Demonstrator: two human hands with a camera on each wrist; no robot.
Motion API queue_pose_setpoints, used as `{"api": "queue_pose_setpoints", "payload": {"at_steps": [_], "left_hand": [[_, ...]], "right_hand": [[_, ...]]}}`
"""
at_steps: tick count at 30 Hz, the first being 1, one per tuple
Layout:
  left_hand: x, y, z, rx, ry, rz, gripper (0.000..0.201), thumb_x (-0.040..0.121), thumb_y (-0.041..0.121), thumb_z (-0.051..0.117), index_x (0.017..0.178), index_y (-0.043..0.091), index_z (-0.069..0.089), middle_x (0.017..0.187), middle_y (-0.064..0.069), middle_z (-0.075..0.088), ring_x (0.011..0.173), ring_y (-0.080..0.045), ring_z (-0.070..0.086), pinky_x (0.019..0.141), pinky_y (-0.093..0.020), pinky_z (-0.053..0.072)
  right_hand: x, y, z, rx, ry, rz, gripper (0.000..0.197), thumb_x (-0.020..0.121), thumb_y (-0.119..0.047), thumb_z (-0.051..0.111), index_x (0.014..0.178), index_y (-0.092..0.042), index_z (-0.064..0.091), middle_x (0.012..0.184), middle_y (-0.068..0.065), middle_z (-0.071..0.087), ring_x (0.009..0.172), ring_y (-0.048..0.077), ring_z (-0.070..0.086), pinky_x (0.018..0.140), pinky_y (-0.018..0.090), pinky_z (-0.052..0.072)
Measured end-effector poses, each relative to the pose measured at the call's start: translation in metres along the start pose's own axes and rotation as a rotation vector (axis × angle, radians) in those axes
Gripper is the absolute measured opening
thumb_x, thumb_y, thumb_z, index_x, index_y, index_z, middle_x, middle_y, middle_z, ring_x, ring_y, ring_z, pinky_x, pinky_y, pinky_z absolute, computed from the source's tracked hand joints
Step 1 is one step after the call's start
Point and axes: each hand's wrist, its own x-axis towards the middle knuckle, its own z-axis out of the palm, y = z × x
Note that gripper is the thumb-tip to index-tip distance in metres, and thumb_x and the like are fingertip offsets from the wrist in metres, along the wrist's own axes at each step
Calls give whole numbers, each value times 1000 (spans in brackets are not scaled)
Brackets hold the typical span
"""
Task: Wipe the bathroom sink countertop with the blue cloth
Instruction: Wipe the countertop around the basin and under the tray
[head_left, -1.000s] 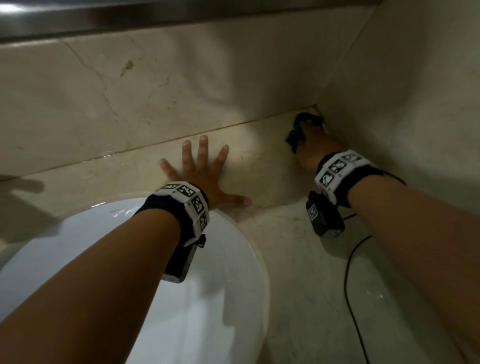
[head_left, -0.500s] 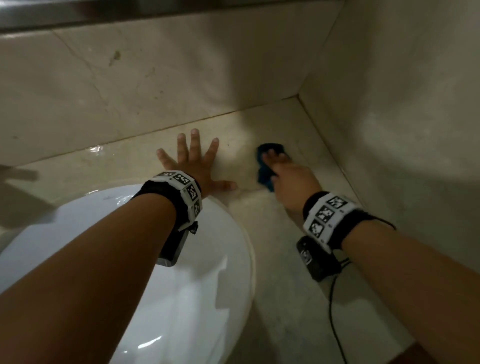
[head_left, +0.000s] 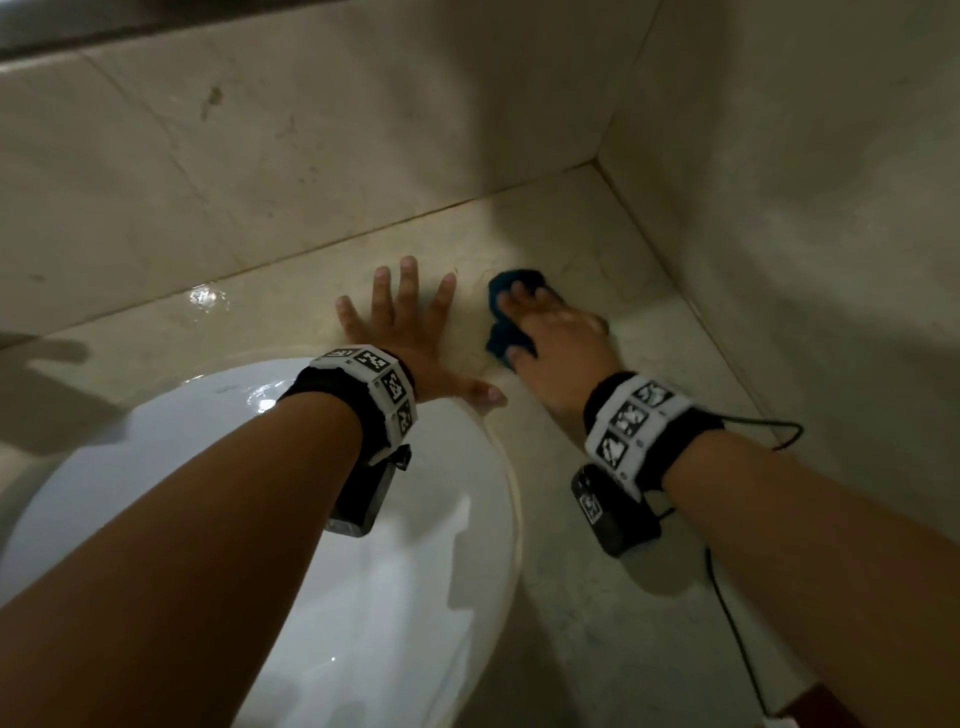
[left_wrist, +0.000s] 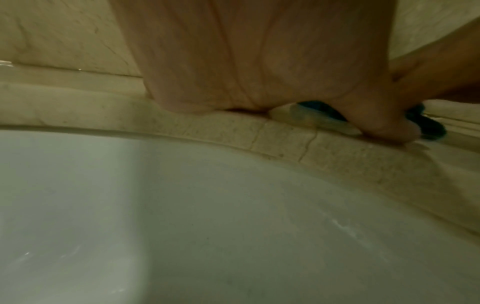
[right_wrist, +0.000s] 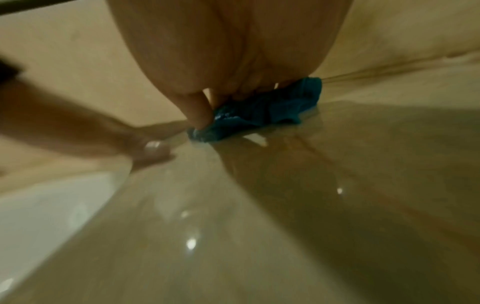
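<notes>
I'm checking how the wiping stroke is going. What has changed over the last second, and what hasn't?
The right hand has dragged the crumpled blue cloth out of the back corner, along the beige marble countertop, to just beside the left hand. It still presses the cloth down; nothing was released. The left hand stays flat, fingers spread, behind the white sink basin.

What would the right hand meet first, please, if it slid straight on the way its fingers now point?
Probably the beige marble back wall: the right hand, pressing the crumpled blue cloth, points across bare beige marble countertop towards it. Depth is uncertain.
</notes>
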Motion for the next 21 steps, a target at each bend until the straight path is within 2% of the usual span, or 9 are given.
{"api": "queue_pose_setpoints", "payload": {"at_steps": [2, 4, 7, 10, 14, 16, 21], "left_hand": [[0, -1, -1, 3, -10, 2, 140, 36, 98, 45, 140, 40, -28, 148, -1, -40, 138, -29, -32, 108, -64, -10], [0, -3, -1, -4, -23, 10, 141, 36, 98, 46, 140, 40, -29, 147, -1, -42, 137, -29, -34, 108, -65, -12], [1, -4, 1, -19, -20, 27, 140, 37, 97, 47, 139, 40, -30, 145, 0, -44, 136, -28, -36, 107, -64, -14], [1, -5, 2, -24, -14, 34, 139, 38, 96, 47, 139, 40, -31, 145, 0, -45, 135, -28, -37, 107, -64, -16], [0, -4, 1, -19, -21, 45, 139, 38, 97, 46, 138, 39, -32, 144, -1, -45, 135, -29, -37, 106, -64, -15], [-2, -4, -1, -23, -31, 44, 140, 39, 97, 46, 139, 38, -32, 144, -2, -46, 135, -30, -37, 105, -64, -15], [-4, -4, -1, -37, -27, 48, 140, 39, 96, 46, 140, 38, -31, 145, -2, -45, 135, -29, -37, 106, -64, -15]], "right_hand": [[-9, 5, 3, -15, -27, -35, 57, 98, -26, 37, 150, -28, 12, 159, -7, 6, 146, 13, 10, 118, 35, 18], [-2, 23, -2, -4, -77, 11, 58, 99, -20, 34, 150, -26, 8, 159, -4, 2, 147, 15, 8, 118, 38, 18], [22, 64, -19, 11, -124, 217, 62, 98, -16, 34, 151, -19, 2, 159, 4, -1, 146, 23, 9, 119, 39, 17], [29, 86, -24, 52, -69, 375, 63, 97, -15, 36, 150, -14, 2, 159, 9, 2, 145, 27, 14, 118, 40, 18], [-13, 67, -2, 30, 24, 394, 59, 99, -20, 31, 151, -15, 2, 159, 4, 1, 146, 21, 14, 116, 41, 22], [-35, 60, 6, 31, -9, 366, 58, 100, -21, 29, 151, -18, 1, 159, 1, -1, 146, 18, 11, 115, 41, 22], [-5, 78, -10, 50, -12, 399, 59, 99, -21, 31, 151, -17, 4, 159, 5, 3, 145, 23, 15, 116, 42, 22]]}}
